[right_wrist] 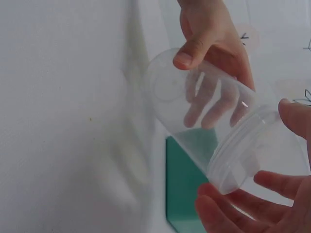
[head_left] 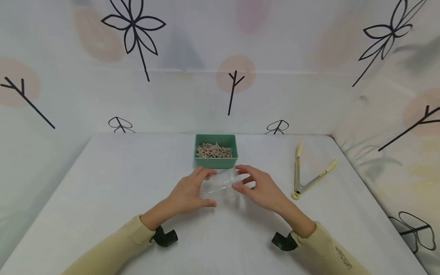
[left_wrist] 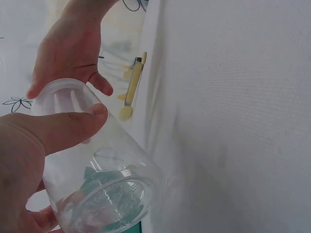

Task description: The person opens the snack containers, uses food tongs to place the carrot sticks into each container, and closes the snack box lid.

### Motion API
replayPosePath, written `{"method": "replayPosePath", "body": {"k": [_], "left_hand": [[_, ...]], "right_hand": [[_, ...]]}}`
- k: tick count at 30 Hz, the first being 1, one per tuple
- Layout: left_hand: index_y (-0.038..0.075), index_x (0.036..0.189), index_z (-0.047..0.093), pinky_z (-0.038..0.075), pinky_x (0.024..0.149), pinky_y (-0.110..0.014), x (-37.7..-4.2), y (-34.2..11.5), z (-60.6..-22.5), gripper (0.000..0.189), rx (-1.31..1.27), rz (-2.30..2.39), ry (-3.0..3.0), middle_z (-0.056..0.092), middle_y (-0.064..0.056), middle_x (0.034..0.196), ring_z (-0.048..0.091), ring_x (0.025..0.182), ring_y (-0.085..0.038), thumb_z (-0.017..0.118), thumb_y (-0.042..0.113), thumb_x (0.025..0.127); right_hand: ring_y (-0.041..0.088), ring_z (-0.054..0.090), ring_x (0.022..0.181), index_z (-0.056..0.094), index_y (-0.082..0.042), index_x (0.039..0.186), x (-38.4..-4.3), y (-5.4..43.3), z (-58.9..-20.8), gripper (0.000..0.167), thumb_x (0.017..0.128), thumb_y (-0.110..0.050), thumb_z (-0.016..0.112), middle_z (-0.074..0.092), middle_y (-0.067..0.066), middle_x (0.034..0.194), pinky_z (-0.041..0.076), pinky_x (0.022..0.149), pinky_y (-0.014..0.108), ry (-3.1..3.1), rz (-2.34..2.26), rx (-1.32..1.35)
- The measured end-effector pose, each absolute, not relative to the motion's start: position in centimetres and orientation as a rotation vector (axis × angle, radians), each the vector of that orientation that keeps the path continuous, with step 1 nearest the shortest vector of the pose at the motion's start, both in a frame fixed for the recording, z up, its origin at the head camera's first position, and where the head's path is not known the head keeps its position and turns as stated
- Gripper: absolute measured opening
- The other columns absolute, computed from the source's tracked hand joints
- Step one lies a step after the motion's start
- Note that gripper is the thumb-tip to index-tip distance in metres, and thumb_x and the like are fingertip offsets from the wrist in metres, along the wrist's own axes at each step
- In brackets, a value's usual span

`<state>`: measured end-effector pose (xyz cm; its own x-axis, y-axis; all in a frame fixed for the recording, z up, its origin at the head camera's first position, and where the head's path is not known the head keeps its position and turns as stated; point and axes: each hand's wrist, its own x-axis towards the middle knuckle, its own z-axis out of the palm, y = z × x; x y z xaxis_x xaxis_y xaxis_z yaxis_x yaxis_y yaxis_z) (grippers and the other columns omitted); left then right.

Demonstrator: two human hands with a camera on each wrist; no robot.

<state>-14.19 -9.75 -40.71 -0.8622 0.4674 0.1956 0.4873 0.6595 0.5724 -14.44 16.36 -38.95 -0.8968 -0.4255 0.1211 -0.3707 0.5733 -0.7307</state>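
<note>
Head view: a smooth white tabletop (head_left: 137, 172) meets a pale backdrop (head_left: 192, 99) printed with black line-drawn plants and soft pastel blotches, which also covers the side walls. At the table's far edge sits a green rectangular box (head_left: 215, 163) holding small beige-brown pieces (head_left: 214, 151); to its right lie yellow-and-grey tongs (head_left: 297, 172), legs spread in a V. In front of the box, the clear plastic cylindrical jar (head_left: 220, 183) is tilted on its side between a left hand (head_left: 189, 193) and a right hand (head_left: 259, 187), both arms in khaki sleeves (head_left: 113, 244).

Left wrist view: here the left thumb's grip is plain, lying across the jar's wall with other fingers behind. The round base shows, with green visible through it; the right palm appears beyond the opposite end.

Right wrist view: this one brings out the jar's ridged rim, with the right thumb and fingers curved around that end. A clear edge shows between them; whether it is a separate lid, I cannot tell.
</note>
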Motion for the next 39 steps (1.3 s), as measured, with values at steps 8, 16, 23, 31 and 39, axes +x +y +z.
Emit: {"method": "replayPosePath", "body": {"k": [8,16,23,31,39], "left_hand": [[0.022,0.136,0.053,0.052,0.080,-0.039,-14.1,-10.2,-40.8,0.080,-0.817,-1.017,-2.827,0.054,0.004,0.119,0.061,0.106,-0.019,0.093,0.035,0.068],[0.020,0.136,0.052,0.051,0.084,-0.041,-14.2,-10.3,-40.7,0.080,-0.827,-1.054,-2.824,0.055,0.002,0.123,0.060,0.112,-0.020,0.093,0.033,0.068],[0.021,0.136,0.052,0.052,0.083,-0.040,-14.0,-10.2,-40.7,0.080,-0.816,-1.075,-2.826,0.054,0.003,0.124,0.061,0.109,-0.021,0.093,0.033,0.069],[0.021,0.137,0.051,0.052,0.087,-0.041,-14.2,-10.4,-40.9,0.081,-0.832,-1.094,-2.817,0.054,0.002,0.126,0.060,0.112,-0.019,0.092,0.034,0.069],[0.019,0.141,0.048,0.048,0.097,-0.044,-14.6,-11.0,-41.1,0.087,-0.812,-1.144,-2.813,0.057,0.000,0.126,0.056,0.119,-0.018,0.093,0.035,0.068]], "right_hand": [[0.028,0.055,0.123,0.048,-0.010,0.144,-14.6,16.6,-39.2,0.066,0.086,-0.012,0.079,0.051,0.006,0.142,0.052,0.095,0.043,2.530,-1.482,-0.960],[0.028,0.034,0.142,0.043,-0.011,0.149,-14.6,16.8,-39.1,0.075,0.083,0.002,0.077,0.035,0.013,0.156,0.039,0.107,0.054,2.393,-1.556,-1.054],[0.030,0.056,0.123,0.046,-0.012,0.147,-14.5,16.3,-38.8,0.070,0.088,-0.030,0.078,0.048,0.006,0.146,0.056,0.088,0.044,2.623,-1.422,-0.870],[0.023,0.049,0.129,0.052,-0.012,0.142,-14.9,17.0,-38.7,0.066,0.083,-0.006,0.081,0.051,0.002,0.143,0.049,0.099,0.042,2.517,-1.508,-0.997],[0.023,0.044,0.134,0.050,-0.009,0.144,-16.0,18.7,-39.0,0.067,0.084,0.000,0.078,0.047,0.003,0.147,0.045,0.104,0.049,2.589,-1.566,-0.972]]}}
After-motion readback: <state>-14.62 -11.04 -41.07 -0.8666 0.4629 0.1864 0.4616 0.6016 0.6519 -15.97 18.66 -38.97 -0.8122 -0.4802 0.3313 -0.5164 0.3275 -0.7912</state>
